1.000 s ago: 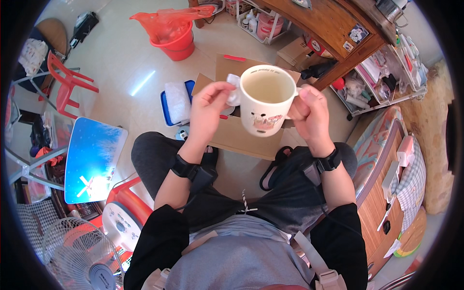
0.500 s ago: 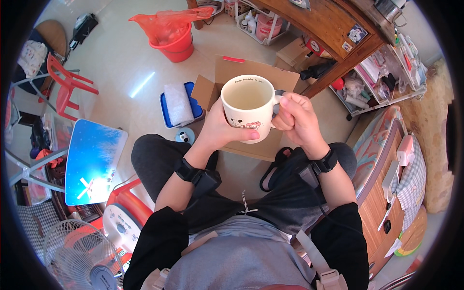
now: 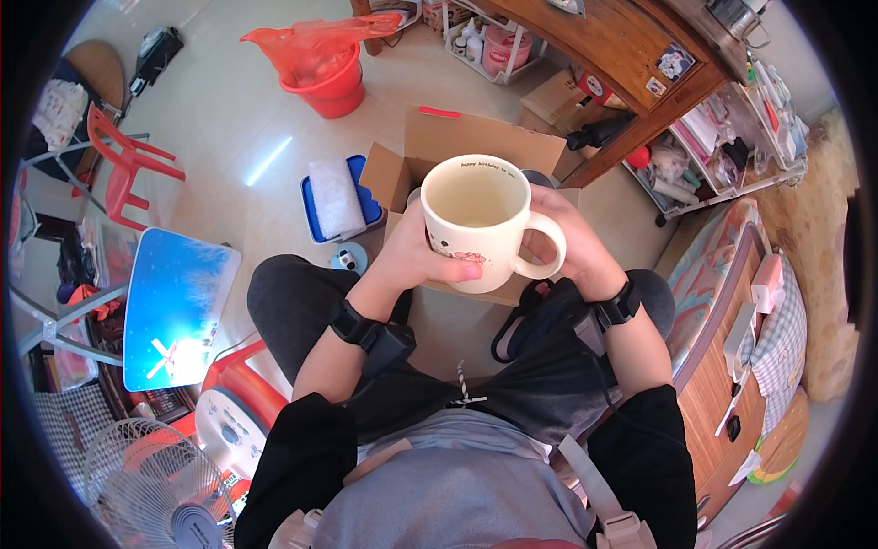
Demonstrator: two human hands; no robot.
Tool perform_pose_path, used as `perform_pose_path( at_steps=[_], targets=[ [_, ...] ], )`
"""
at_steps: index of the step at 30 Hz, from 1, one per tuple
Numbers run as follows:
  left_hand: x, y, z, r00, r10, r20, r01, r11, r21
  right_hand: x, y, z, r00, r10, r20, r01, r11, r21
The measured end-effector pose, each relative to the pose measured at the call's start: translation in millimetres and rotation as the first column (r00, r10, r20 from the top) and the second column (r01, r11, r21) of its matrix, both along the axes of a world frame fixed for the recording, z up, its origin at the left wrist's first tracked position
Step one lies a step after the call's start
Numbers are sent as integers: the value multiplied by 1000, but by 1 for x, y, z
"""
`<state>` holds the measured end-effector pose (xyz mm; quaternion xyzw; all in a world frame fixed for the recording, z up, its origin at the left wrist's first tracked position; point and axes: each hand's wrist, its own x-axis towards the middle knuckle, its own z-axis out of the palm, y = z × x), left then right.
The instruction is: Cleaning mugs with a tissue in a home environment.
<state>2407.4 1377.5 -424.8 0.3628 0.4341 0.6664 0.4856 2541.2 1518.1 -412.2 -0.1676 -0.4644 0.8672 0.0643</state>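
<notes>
A cream mug (image 3: 495,254) is held up before me over an open cardboard box (image 3: 476,139), tilted so that I look into its hollow inside. Small dark lettering runs inside the rim, and a drawing in pink and black decorates the outer wall. My left hand (image 3: 413,252) wraps the mug's left side, its thumb lying across the front. At the far right side, behind the handle, my right hand (image 3: 578,245) presses against the mug; its fingertips are hidden behind it. The handle points toward the lower right.
Left of the box lies a blue tray (image 3: 314,203) with a white wrapped bundle (image 3: 336,199). A red bucket (image 3: 331,93) with a red plastic bag stands farther off. A wooden desk (image 3: 599,41) is at the far right, a red chair (image 3: 131,165) at the left, a fan (image 3: 151,476) at lower left.
The mug has turned so its handle swings toward me, and it sits slightly lower and to the right. My right hand has let go of the handle and moved behind it onto the mug's side.
</notes>
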Motion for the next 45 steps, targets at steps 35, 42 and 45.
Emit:
perform_pose_path(
  at_steps=[35, 42, 45],
  targets=[
    [-18, 0, 10, 780, 236, -580, -236, 969, 77, 18, 39, 6, 893, -280, -352, 408, 832, 375],
    [-13, 4, 8, 608, 232, -760, -247, 964, 97, 11, 10, 25, 930, 103, -353, 301, 340, 891],
    [-9, 8, 9, 548, 233, -803, -234, 965, 121, 7, -2, 19, 943, 168, -287, 257, 179, 950]
  ],
)
